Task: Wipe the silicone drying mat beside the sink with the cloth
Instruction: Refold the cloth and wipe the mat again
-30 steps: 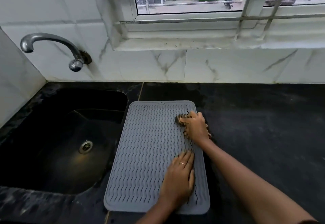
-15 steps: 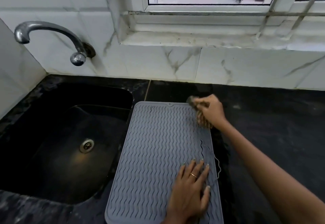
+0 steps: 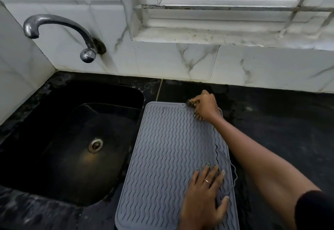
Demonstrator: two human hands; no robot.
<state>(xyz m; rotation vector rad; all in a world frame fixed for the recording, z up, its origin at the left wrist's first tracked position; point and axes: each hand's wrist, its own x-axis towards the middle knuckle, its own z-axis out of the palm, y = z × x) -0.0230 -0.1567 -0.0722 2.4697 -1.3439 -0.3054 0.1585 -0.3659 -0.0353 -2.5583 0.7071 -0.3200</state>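
Gripping a bunched cloth [image 3: 192, 102], the right hand [image 3: 206, 107] rubs the far right corner of the grey drying mat [image 3: 162, 150] beside the sink [image 3: 75, 139]. Left hand [image 3: 202, 199] lies flat, pinning the near end. Next, I think, pull the cloth back near.

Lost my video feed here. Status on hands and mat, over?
Left hand flat on grey wavy-ribbed silicone mat, pinning it. Right hand grips small dark cloth at mat's far right corner. Nothing in the way.

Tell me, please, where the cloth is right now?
In the head view, the cloth is bunched in the right hand at the mat's far right corner.
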